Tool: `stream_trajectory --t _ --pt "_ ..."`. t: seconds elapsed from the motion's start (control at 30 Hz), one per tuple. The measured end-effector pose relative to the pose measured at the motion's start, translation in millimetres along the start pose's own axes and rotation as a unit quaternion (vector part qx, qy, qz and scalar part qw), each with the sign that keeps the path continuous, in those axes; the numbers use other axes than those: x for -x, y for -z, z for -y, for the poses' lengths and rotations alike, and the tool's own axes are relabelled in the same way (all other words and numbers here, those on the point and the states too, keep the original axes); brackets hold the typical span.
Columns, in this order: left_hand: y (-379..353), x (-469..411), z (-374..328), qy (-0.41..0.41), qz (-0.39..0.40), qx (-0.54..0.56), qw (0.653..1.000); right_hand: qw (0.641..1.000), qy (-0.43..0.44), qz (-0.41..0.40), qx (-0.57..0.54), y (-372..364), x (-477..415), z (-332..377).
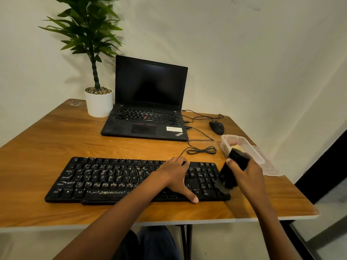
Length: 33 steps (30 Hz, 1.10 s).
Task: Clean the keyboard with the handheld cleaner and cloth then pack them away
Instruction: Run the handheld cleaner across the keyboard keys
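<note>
A black keyboard [105, 180] with white dust specks on its keys lies across the wooden table [56, 136]. My left hand [175, 176] rests flat on its right-middle part, fingers spread, thumb over the front edge. My right hand [246, 175] grips a black handheld cleaner [231, 171], tilted, with its lower brush end touching the keyboard's right end by the number pad. A clear plastic box [257, 156] behind my right hand holds a yellowish cloth [237, 147], partly hidden by the cleaner.
An open black laptop [148, 107] stands at the back, with a white-potted plant [98, 102] to its left. A black mouse [216, 127] and coiled cable [201, 151] lie at the back right. The box's clear lid [270, 166] lies beside it near the table's right edge.
</note>
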State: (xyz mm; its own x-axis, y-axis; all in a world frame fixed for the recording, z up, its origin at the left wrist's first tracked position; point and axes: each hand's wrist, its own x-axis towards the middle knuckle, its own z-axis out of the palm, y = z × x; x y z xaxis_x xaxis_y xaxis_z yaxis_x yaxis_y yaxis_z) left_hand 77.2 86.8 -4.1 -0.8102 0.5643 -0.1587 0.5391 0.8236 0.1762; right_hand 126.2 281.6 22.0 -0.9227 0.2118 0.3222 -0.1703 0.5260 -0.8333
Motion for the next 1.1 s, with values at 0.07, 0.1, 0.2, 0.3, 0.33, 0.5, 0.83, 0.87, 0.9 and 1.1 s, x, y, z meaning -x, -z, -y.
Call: stream_trajectory --t 0.07,0.1,0.2,0.3,0.33,0.5,0.83,0.87,0.9,1.1 --pt "0.4 0.7 -0.2 -0.001 -0.003 0.001 1.0 1.0 0.014 -0.021 -0.001 -8.4 -21.2 2.1" --pt "0.6 1.0 -0.3 -0.001 -0.003 0.002 1.0 1.0 0.026 -0.009 0.011 -14.2 -31.7 1.2" --pt "0.6 1.1 -0.6 0.001 -0.003 0.001 1.0 0.997 0.039 0.036 0.053 -37.1 -54.0 -9.5" --pt "1.7 1.1 -1.6 0.003 -0.006 -0.002 1.0 0.992 0.043 0.066 0.099 -50.4 -61.0 -10.4" --pt "2.0 1.3 -1.9 0.003 -0.006 -0.003 1.0 0.992 0.043 0.07 0.095 -51.8 -63.7 -9.4" --pt "2.2 1.6 -2.0 0.004 -0.004 0.001 1.0 0.992 0.052 0.071 0.095 -52.8 -63.7 -4.9" --pt "3.0 2.5 -2.0 0.004 -0.006 0.002 1.0 0.984 -0.013 0.145 0.106 -55.2 -69.7 2.2" --pt "3.1 2.6 -1.8 0.004 -0.005 0.002 1.0 0.987 -0.017 0.127 0.099 -54.3 -73.9 2.3" --pt "3.1 2.6 -1.4 0.003 -0.004 0.002 1.0 0.992 -0.012 0.095 0.082 -53.4 -76.1 3.9" --pt "2.1 2.7 -1.1 0.004 -0.005 0.004 1.0 0.985 -0.037 0.139 0.095 -55.7 -70.1 7.2"
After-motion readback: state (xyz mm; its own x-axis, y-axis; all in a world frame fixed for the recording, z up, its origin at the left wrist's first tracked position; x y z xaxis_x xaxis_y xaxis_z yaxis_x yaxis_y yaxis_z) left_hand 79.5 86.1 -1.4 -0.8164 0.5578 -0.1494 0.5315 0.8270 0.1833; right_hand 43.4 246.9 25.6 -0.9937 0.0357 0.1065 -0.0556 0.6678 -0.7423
